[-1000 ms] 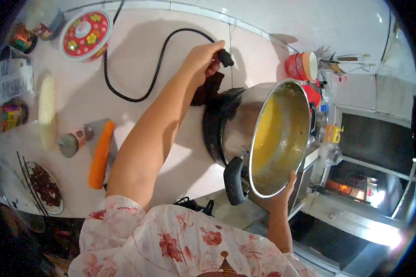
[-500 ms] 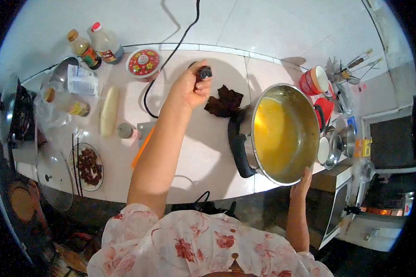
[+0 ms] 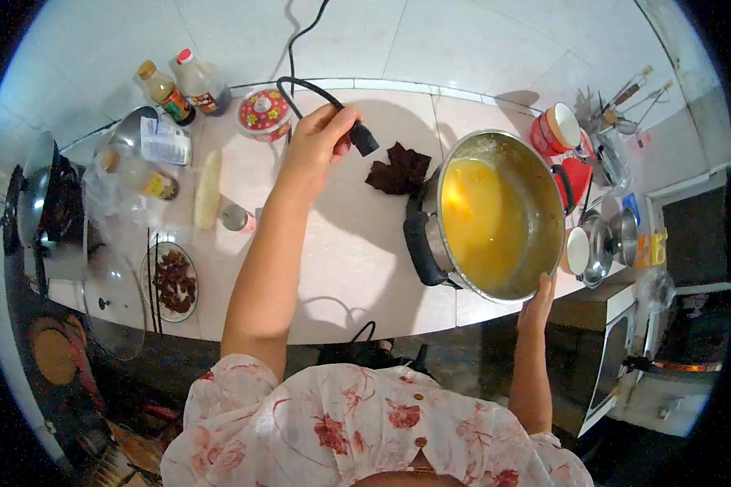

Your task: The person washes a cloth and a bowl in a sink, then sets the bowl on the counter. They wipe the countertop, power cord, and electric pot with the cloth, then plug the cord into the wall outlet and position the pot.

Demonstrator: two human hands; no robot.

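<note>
My left hand (image 3: 323, 144) pinches the plug end of a black power cord (image 3: 364, 139) above the counter. The cord loops up and runs along the wall. My right hand (image 3: 538, 305) rests against the lower right rim and side of a large steel pot (image 3: 544, 203) with black handles, which holds yellow liquid (image 3: 483, 223). The fingers touching the pot are partly hidden behind it. Between my left hand and the pot, a dark crumpled cloth-like piece (image 3: 398, 169) lies on the counter.
Sauce bottles (image 3: 170, 97), a flowered lidded bowl (image 3: 264, 112), a long pale vegetable (image 3: 208, 191) and a plate of dark food (image 3: 175, 284) are at the left. Red bowls (image 3: 554, 130) and steel pans (image 3: 599, 243) stand at the right. The counter's front edge (image 3: 333, 337) curves near my body.
My left hand has turned and shifted slightly left; the plug now points down and right, with the cord looping above the hand. The orange-handled item beside my forearm is now hidden.
</note>
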